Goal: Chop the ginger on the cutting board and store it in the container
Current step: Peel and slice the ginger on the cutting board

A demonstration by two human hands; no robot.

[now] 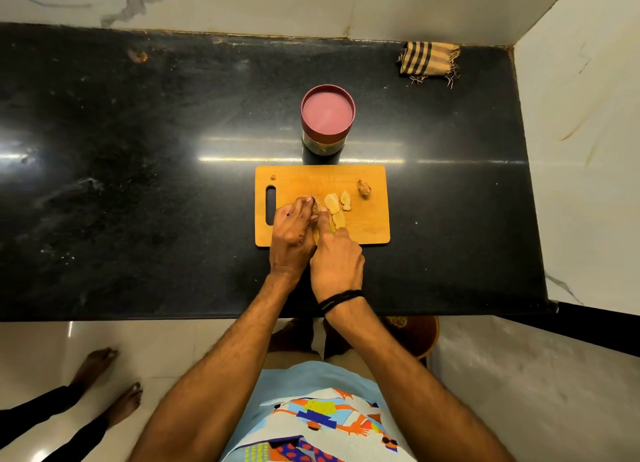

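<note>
While both hands crowd one small ginger piece, the main hazard is a cut fingertip.

Right hand (pixel 335 257) is clenched on a knife (pixel 317 203), forefinger laid along the spine; only a sliver of blade shows at centre frame. Left hand (pixel 292 231) pinches the ginger (pixel 315 210) just beside that blade, fingertips touching or nearly touching it, so a slip on the shrinking stub could nick them. Slices (pixel 337 207) lie right of the blade, and an uncut knob (pixel 364 188) sits near the upper right of the board (pixel 367 233). Container (pixel 327 122), above the board, appears lidded; judged risk: one-handed opening later could tip it. Board could skid on the glossy counter (pixel 138 184).
</note>
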